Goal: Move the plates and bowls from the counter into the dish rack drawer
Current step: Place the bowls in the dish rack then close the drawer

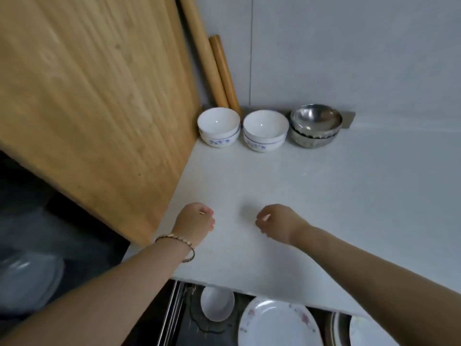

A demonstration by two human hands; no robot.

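The left hand (195, 221) and right hand (277, 222) hover over the counter (274, 176), fingers loosely curled, holding nothing; stacked bowls (264, 129) stand by the wall (324, 58).

1 view only: a wide-angle camera on the person's head, looking forward and down over the counter (287, 186). The drawer (172, 308) under the counter's front edge lies nearest, at the frame's bottom; the wall (349, 51) behind the counter's back edge is farthest, at the top.

Arms outstretched, left grip (195, 222) loosely curled, right grip (275, 223) likewise, both empty
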